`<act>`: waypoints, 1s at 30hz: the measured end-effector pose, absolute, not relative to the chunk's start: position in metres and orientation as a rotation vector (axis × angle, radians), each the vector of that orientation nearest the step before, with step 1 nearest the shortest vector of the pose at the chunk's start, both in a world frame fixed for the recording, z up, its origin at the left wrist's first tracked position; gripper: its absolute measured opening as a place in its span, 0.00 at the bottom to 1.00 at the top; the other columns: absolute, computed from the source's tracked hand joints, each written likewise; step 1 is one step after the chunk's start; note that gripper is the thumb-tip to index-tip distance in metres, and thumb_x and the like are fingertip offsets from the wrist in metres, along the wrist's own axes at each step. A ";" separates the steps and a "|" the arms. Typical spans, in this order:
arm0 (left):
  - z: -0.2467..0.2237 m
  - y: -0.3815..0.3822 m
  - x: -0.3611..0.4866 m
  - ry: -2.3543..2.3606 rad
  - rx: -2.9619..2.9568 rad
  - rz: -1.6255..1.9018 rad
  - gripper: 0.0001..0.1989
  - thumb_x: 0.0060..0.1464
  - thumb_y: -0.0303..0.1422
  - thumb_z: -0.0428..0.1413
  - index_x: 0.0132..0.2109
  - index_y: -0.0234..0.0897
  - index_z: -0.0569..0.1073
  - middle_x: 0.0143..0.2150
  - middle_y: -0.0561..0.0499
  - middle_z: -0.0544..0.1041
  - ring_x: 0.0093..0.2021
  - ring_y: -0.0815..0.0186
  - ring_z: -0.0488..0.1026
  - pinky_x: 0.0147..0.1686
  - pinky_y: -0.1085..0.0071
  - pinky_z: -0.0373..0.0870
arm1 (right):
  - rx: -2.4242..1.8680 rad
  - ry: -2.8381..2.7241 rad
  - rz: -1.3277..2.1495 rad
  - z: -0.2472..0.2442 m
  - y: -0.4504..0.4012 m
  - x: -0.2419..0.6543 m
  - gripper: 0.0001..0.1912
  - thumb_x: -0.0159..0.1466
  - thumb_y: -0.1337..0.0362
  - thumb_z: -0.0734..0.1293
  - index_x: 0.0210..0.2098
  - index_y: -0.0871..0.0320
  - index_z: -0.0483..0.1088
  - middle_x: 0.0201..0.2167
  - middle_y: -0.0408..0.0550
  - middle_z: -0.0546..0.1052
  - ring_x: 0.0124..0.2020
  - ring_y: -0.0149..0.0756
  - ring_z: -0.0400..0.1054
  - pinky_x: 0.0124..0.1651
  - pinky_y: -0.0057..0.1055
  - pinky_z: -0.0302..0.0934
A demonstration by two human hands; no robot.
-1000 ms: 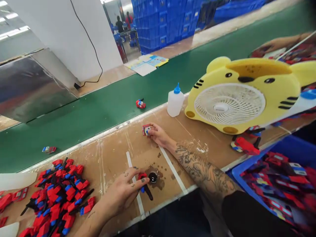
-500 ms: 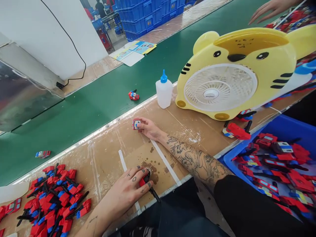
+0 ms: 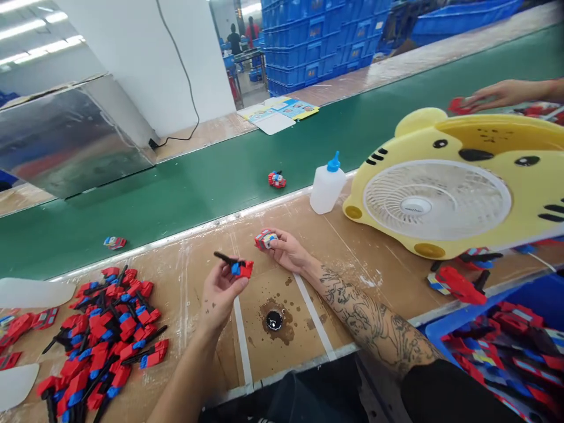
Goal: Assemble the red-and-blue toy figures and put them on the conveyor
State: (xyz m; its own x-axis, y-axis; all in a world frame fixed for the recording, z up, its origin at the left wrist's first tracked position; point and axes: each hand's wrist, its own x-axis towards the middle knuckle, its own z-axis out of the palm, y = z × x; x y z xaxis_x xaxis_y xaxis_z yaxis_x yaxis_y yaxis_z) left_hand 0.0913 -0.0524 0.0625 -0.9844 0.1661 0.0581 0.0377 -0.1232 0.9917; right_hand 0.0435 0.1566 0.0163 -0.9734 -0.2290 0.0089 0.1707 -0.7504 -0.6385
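Observation:
My left hand is closed on a red and blue toy part with a black rod sticking out to the left. It is raised above the brown work surface. Fingers and thumb of my right hand grip a red, white and blue toy piece, just to the right and a little farther away. The two pieces are apart. Below them, a small round dish of dark liquid sits among wet spots, between two pale tape strips. A heap of red and blue parts with black rods lies at the left.
A white bottle with a blue nozzle stands beside a yellow animal-faced fan. A green belt carries a few toy pieces. A blue bin of red parts is at lower right. Another person's hand holds a red piece beyond the fan.
My left hand has lifted its toy part up from the dish, toward the piece in my right hand. The dish is now uncovered. The view has shifted, and the other person's hand now holds a red piece.

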 end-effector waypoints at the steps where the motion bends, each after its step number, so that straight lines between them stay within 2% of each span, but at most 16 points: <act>1: 0.059 -0.046 0.085 1.963 0.143 2.372 0.24 0.45 0.33 0.70 0.50 0.40 0.75 0.47 0.48 0.78 0.48 0.61 0.76 0.52 0.66 0.70 | -0.127 0.989 -2.737 0.016 0.156 0.044 0.26 0.48 0.60 0.82 0.43 0.56 0.73 0.40 0.47 0.80 0.43 0.39 0.75 0.56 0.39 0.65; 4: 0.052 -0.030 0.070 1.877 0.001 2.456 0.28 0.42 0.35 0.72 0.50 0.38 0.74 0.46 0.47 0.79 0.48 0.60 0.76 0.52 0.64 0.70 | -0.104 1.023 -2.712 0.014 0.156 0.045 0.27 0.47 0.57 0.82 0.43 0.54 0.73 0.41 0.47 0.80 0.43 0.40 0.75 0.52 0.38 0.67; 7: 0.045 -0.021 0.063 1.880 0.001 2.432 0.28 0.43 0.36 0.71 0.52 0.37 0.74 0.47 0.45 0.79 0.48 0.59 0.77 0.52 0.63 0.71 | -0.092 1.127 -2.708 0.011 0.155 0.044 0.29 0.46 0.56 0.82 0.45 0.54 0.73 0.42 0.48 0.79 0.44 0.41 0.74 0.48 0.36 0.67; 14: 0.040 -0.018 0.056 1.912 -0.037 2.376 0.32 0.44 0.37 0.71 0.55 0.33 0.74 0.48 0.40 0.80 0.49 0.56 0.78 0.56 0.58 0.70 | -0.229 1.634 -2.565 0.004 0.157 0.039 0.32 0.47 0.60 0.81 0.49 0.54 0.71 0.43 0.48 0.78 0.43 0.40 0.73 0.50 0.36 0.65; 17: 0.040 -0.015 0.054 1.891 -0.102 2.394 0.31 0.43 0.39 0.71 0.53 0.32 0.74 0.51 0.39 0.79 0.52 0.53 0.76 0.58 0.56 0.68 | -0.258 1.871 -2.474 0.002 0.155 0.041 0.33 0.48 0.59 0.80 0.51 0.54 0.68 0.45 0.49 0.77 0.44 0.41 0.72 0.50 0.37 0.66; 21: 0.038 -0.002 0.055 1.837 -0.041 2.446 0.26 0.45 0.38 0.69 0.50 0.34 0.73 0.51 0.41 0.78 0.53 0.55 0.76 0.56 0.60 0.70 | -0.348 2.524 -2.198 0.005 0.148 0.052 0.27 0.55 0.61 0.75 0.52 0.54 0.67 0.48 0.51 0.75 0.48 0.45 0.70 0.54 0.42 0.64; 24: 0.038 0.015 0.054 1.869 -0.007 2.480 0.30 0.43 0.35 0.69 0.53 0.37 0.69 0.47 0.46 0.78 0.48 0.59 0.76 0.51 0.65 0.71 | -0.498 2.884 -2.001 0.010 0.142 0.060 0.23 0.57 0.66 0.71 0.52 0.52 0.67 0.47 0.51 0.74 0.48 0.46 0.69 0.53 0.44 0.64; 30: 0.041 0.039 0.045 2.151 0.023 2.342 0.35 0.44 0.34 0.65 0.59 0.37 0.64 0.46 0.47 0.75 0.45 0.60 0.74 0.48 0.66 0.70 | -0.531 3.132 -2.029 0.013 0.140 0.062 0.22 0.60 0.67 0.69 0.54 0.50 0.64 0.49 0.53 0.72 0.51 0.47 0.67 0.54 0.44 0.64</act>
State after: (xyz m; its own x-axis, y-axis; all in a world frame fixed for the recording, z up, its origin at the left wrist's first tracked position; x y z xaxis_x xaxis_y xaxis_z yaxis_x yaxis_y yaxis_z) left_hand 0.0446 0.0386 0.0407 -0.9992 -0.0184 0.0365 0.0379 -0.0843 0.9957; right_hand 0.0625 0.1398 0.0131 -0.7735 0.1046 0.6250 -0.5278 0.4396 -0.7268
